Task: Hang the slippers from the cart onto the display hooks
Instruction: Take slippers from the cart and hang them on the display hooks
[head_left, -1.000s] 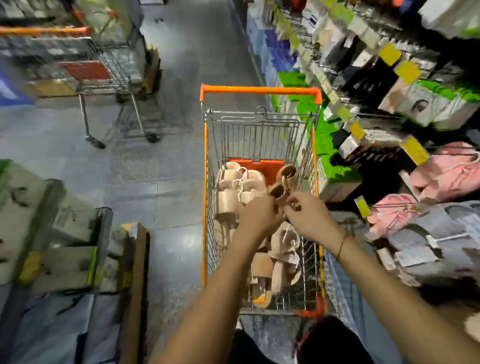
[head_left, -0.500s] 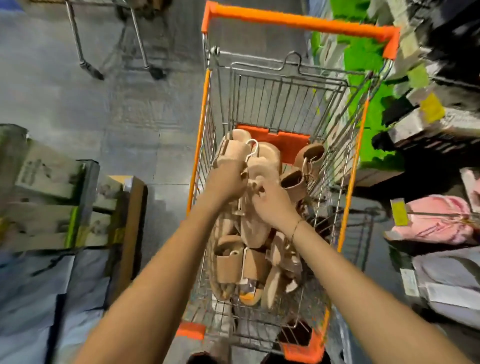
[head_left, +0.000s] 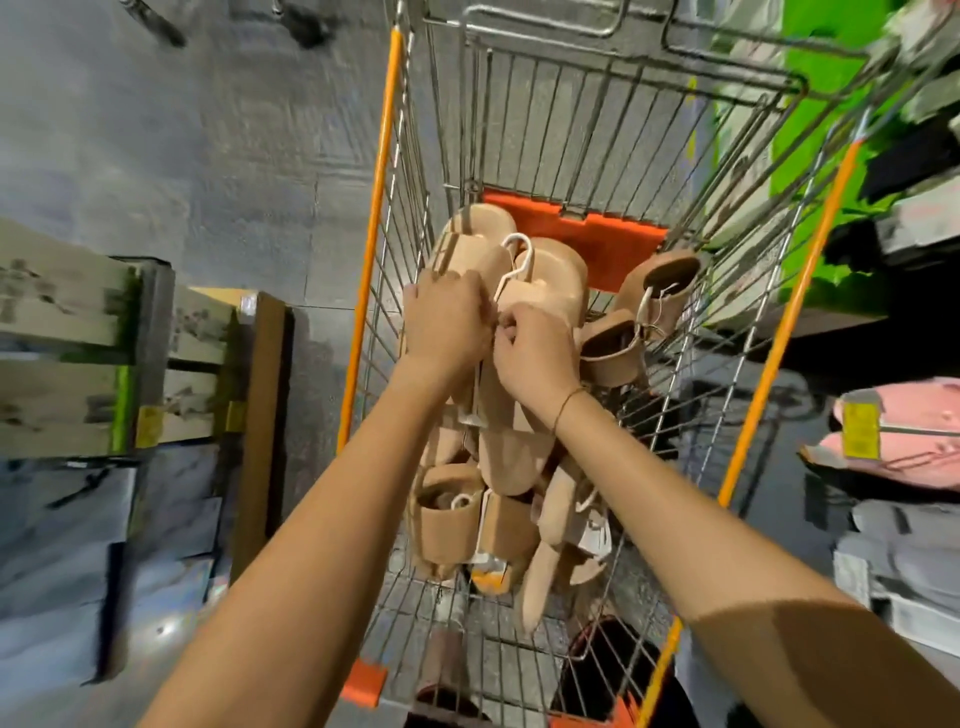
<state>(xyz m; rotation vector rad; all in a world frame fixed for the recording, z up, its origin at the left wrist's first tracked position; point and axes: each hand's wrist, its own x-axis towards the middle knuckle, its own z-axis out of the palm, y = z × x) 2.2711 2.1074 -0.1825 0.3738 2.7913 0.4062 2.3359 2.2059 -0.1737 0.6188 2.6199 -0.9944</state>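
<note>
You look to be at the pick-up step: your left hand (head_left: 449, 319) curls over the left slipper of a tan pair (head_left: 524, 291) clipped on a white hanger (head_left: 511, 262), at the top of the pile in the orange-railed cart (head_left: 374, 218). Your right hand (head_left: 535, 358), touching the left, pinches something at the hanger's stem; both arms reach forward and down. Next you'd likely lift the pair clear and swing right toward the hooks by the pink slippers (head_left: 914, 431)

no legible text, labels or numbers
</note>
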